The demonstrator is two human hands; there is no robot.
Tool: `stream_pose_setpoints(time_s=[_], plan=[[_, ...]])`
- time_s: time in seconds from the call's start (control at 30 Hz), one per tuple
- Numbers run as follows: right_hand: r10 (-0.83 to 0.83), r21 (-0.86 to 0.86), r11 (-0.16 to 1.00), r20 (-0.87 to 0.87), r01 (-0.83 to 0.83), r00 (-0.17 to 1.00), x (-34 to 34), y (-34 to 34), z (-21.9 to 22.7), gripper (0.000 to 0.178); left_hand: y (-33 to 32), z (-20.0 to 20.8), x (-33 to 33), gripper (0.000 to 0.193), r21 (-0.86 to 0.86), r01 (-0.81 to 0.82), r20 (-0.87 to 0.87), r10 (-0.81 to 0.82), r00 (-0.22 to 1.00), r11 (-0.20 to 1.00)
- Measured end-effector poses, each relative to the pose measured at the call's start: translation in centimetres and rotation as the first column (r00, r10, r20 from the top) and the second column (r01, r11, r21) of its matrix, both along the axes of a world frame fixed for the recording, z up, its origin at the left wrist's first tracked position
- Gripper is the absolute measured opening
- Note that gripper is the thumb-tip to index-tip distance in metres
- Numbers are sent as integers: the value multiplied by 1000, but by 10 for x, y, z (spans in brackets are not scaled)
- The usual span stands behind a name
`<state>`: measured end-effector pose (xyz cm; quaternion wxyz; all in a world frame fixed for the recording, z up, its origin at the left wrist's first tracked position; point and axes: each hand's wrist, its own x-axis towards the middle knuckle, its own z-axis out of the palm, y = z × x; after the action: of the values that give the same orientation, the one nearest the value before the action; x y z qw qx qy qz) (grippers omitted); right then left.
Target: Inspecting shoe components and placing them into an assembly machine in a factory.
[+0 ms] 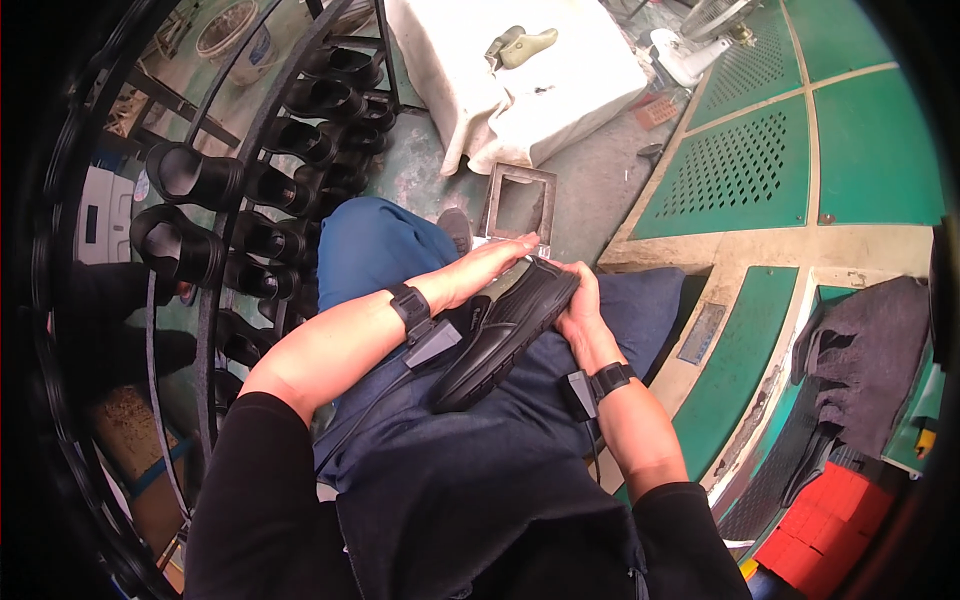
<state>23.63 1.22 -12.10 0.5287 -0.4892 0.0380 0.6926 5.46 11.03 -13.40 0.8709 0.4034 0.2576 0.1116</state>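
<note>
A black leather shoe [510, 335] rests across my lap, sole turned toward the right and toe pointing down to the lower left. Wrapped round its heel end is my right hand [580, 305]. My left hand [495, 265] lies over the shoe's opening with fingers stretched out, the tips near the heel rim; its thumb is hidden. A small shiny piece [543, 251] shows by those fingertips, too small to name. Just beyond the hands stands a worn square metal frame [547, 205]. Each wrist wears a black strap with a grey box and cable.
A black rack [262, 95] on the left carries many black shoes [300, 140]. Ahead, a cloth-covered table [590, 85] holds an olive shoe last [528, 47]. Green machine panels [720, 170] line the right, with a dark cloth [870, 360] and red blocks [825, 525]. A fan [690, 50] stands behind.
</note>
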Motion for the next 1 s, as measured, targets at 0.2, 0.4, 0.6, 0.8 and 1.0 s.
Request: stream_pose_setpoints(time_s=[0.2,0.4,0.6,0.8,1.0], plan=[[89,13,995,228,-94,970,6,6,10,45,6,62,-5,60,118,65,58,-72,996,991],[36,171,974,529,-148,848,-5,9,29,40,-5,35,4,57,20,50,7,-50,999,999],[201,247,910,440,-333,875,-3,27,44,31,-3,21,2,73,-213,-39,112,64,992,976],[98,429,825,530,-367,842,-13,23,44,31,8,32,26,72,-310,-193,-78,177,981,931],[57,319,912,523,-257,850,-27,10,35,25,-5,49,24,38,-331,-157,-253,73,965,930]])
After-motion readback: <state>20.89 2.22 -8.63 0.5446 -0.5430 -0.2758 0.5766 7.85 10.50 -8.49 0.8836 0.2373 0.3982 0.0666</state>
